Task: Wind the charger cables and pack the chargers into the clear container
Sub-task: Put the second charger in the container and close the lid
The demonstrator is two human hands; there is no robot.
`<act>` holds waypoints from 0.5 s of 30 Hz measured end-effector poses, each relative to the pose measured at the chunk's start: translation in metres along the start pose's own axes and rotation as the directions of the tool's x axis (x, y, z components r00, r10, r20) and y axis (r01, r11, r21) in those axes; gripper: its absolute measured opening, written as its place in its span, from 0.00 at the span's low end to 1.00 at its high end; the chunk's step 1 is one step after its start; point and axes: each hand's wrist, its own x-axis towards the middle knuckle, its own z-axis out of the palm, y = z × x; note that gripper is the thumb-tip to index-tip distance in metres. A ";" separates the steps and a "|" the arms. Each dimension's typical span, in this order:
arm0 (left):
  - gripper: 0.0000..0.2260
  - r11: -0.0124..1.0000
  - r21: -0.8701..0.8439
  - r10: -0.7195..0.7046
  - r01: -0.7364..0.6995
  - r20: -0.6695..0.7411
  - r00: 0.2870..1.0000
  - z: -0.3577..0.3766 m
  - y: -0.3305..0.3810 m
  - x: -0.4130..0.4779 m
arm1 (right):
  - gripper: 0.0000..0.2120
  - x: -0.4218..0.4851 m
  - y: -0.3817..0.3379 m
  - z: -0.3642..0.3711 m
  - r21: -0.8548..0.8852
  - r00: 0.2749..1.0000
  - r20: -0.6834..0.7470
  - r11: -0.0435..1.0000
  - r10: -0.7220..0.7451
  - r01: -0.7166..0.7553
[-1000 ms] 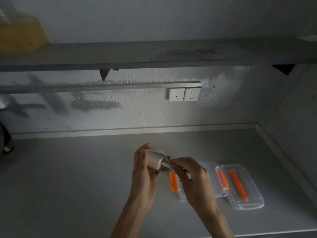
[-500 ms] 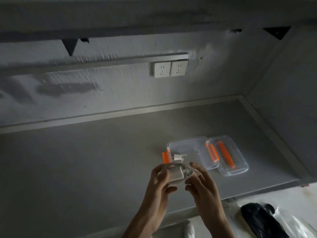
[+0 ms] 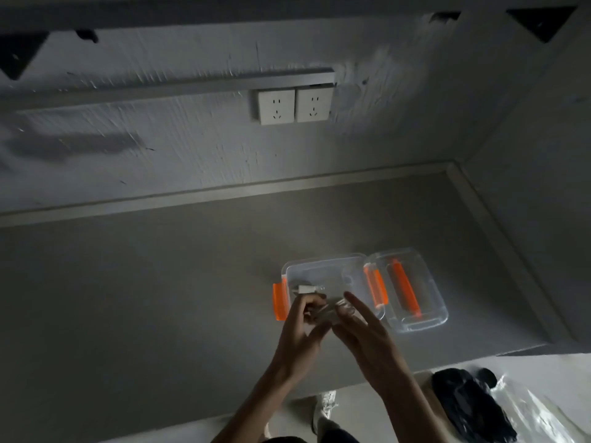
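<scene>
While the bundle is blurred and half hidden by fingers, a charger (image 3: 323,310) with its cable wound around it sits between both hands, right at the near rim of the clear container (image 3: 329,270); the winding of this one looks finished or nearly so, and the placing is not yet done, as far as I can judge; a second small white charger (image 3: 305,289) already lies inside the container at its left end, so at least one piece seems packed; whether more chargers wait elsewhere cannot be told, since none shows on the surface (image 3: 160,298).

The held bundle's long axis appears to run left to right, roughly along the container's near wall, though which end is the plug end is too smeared to say; the charger inside lies with its long axis left to right as well, its metal tip seeming to point right.

The left hand (image 3: 303,327) is curled around the bundle from the left, fingers closed on it; the right hand (image 3: 361,330) touches it from the right with thumb and lower fingers, while its forefinger sticks out straight over the container; the lid (image 3: 412,292) with its orange handle lies flipped open to the right, so closing and latching the orange clips (image 3: 279,300) is left too.
</scene>
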 end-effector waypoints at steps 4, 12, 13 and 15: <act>0.26 0.998 0.063 -0.033 0.030 0.046 0.998 0.010 -0.013 0.064 | 0.26 0.067 -0.021 -0.018 0.093 0.999 -0.049 0.996 0.007 -0.002; 0.11 0.671 -0.323 -0.738 0.667 -0.214 0.639 0.021 -0.079 0.137 | 0.28 0.134 -0.011 -0.023 -0.035 0.933 -0.335 0.987 0.134 -0.154; 0.13 0.640 -0.386 -0.766 0.664 -0.253 0.591 0.027 -0.090 0.135 | 0.26 0.135 -0.007 -0.020 -0.032 0.932 -0.326 0.983 0.159 -0.179; 0.17 0.566 -0.474 -0.818 0.674 -0.227 0.528 0.040 -0.100 0.131 | 0.10 0.135 0.000 -0.011 -0.070 0.926 -0.336 0.975 0.175 -0.209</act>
